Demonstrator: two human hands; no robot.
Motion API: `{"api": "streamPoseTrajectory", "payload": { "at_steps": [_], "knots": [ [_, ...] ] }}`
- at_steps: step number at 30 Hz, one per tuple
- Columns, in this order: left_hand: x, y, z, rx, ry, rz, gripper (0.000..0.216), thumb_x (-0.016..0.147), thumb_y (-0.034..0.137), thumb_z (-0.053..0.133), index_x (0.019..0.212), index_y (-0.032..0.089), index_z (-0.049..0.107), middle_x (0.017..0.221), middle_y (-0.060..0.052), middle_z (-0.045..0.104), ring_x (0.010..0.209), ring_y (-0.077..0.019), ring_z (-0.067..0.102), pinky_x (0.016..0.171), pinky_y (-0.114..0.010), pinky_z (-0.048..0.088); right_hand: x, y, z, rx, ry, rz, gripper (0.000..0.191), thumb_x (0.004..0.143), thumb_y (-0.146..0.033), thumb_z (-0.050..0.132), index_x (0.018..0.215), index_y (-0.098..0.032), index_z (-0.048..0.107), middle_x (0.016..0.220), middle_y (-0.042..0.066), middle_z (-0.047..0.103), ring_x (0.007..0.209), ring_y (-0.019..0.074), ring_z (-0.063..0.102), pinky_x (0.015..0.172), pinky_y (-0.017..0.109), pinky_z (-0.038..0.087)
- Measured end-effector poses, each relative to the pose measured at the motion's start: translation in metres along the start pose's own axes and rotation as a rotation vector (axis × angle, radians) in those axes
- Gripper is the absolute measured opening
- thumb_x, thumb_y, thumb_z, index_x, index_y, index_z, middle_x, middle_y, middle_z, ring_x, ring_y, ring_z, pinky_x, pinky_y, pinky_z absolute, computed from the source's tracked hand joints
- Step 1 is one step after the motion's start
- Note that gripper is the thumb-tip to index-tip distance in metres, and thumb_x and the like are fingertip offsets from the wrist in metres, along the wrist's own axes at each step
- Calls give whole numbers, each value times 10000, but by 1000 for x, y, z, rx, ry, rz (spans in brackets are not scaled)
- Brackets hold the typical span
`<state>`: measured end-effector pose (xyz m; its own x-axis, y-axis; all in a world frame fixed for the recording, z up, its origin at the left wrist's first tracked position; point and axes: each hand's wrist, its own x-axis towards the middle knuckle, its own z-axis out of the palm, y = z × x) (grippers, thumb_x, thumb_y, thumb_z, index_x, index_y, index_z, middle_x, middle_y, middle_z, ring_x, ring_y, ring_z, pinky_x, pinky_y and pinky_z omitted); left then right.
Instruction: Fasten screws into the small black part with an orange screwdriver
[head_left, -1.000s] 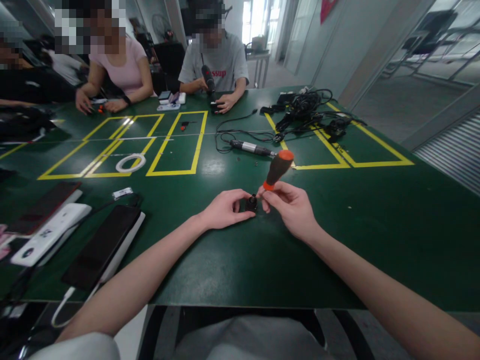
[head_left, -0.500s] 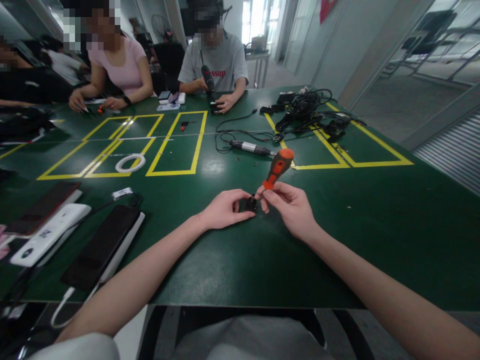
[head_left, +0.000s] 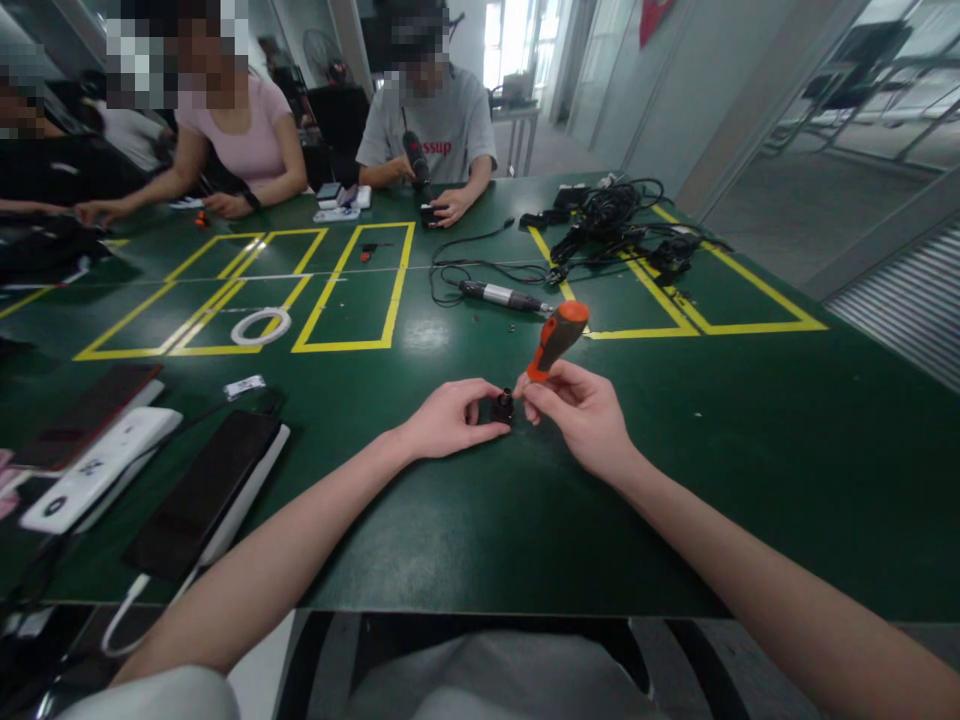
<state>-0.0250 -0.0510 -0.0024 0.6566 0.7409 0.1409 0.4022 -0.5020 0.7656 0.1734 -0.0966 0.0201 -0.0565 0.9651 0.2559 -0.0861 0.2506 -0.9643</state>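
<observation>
My left hand (head_left: 454, 418) rests on the green table, thumb and fingers closed around a small black part (head_left: 503, 408) with a round collar on top. Between the fingers of my right hand (head_left: 581, 412) is a screwdriver (head_left: 558, 338) with an orange and dark grey handle. Its handle leans up to the right, and the lower end points down toward the black part. Fingers partly hide that lower end, so I cannot tell whether it touches the part.
An electric screwdriver (head_left: 501, 296) lies beyond my hands, near tangled black cables (head_left: 611, 215). At left are a phone (head_left: 204, 490), a white power strip (head_left: 101, 468) and a tape roll (head_left: 260, 326). Across the table, a person (head_left: 431, 130) holds a power drill (head_left: 415, 158).
The orange screwdriver's handle has turned and shifted slightly in my right fingers. My left hand stays in place. Across the table, the person in pink has reached an arm out to the left.
</observation>
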Motion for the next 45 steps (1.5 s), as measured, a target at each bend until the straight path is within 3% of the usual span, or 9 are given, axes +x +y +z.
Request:
{"api": "streamPoseTrajectory", "payload": {
  "at_steps": [9,15,19,23,29,35,42,45],
  "knots": [
    [0,0,0,-8,1,1,306,853,351,781,1066,154,683,784,30,612,578,-81,531,590,-217,421,-3,1,1,-70,19,-52,335,809,-505,839,849,-208,689,746,14,722,554,121,595,556,280,554],
    [0,2,-1,-18,-9,0,292,853,358,768,1049,159,681,792,25,615,587,-85,532,586,-216,415,-5,0,4,-76,-31,-104,387,905,-583,711,819,-208,679,773,41,741,568,129,608,570,293,569],
    [0,3,-1,-12,-3,-6,276,851,364,769,1017,160,685,790,21,619,596,-90,531,588,-220,413,-6,0,4,-48,-20,-90,377,835,-567,800,900,-219,673,764,28,740,606,148,644,605,303,586],
    [0,3,0,-14,1,3,266,850,347,772,1009,153,685,787,22,615,591,-87,527,589,-220,413,-5,-1,3,-81,-7,-94,364,780,-531,862,812,-221,676,740,15,702,595,145,620,587,304,568],
    [-1,2,0,-10,1,15,299,859,365,758,1058,155,682,794,25,619,586,-83,532,583,-217,414,-3,0,3,-49,-41,-110,389,888,-582,741,764,-215,702,683,9,658,570,131,593,561,283,539],
    [-1,3,0,-13,6,13,242,866,345,741,993,148,681,763,30,593,593,-85,529,584,-214,409,-5,2,2,-64,27,-79,380,781,-553,855,824,-216,687,733,19,711,584,142,617,578,295,564],
    [-1,2,0,-6,8,11,238,863,337,749,997,151,687,763,34,590,575,-78,516,579,-214,407,-2,-1,2,-76,-8,-108,407,869,-611,744,776,-217,704,688,12,658,561,136,585,549,289,540],
    [-1,2,0,-13,6,-9,268,861,353,754,1033,155,694,729,41,591,572,-83,519,572,-209,403,-3,0,2,-52,-2,-82,393,829,-602,791,843,-220,697,722,15,694,576,145,617,571,302,568]
  ]
}}
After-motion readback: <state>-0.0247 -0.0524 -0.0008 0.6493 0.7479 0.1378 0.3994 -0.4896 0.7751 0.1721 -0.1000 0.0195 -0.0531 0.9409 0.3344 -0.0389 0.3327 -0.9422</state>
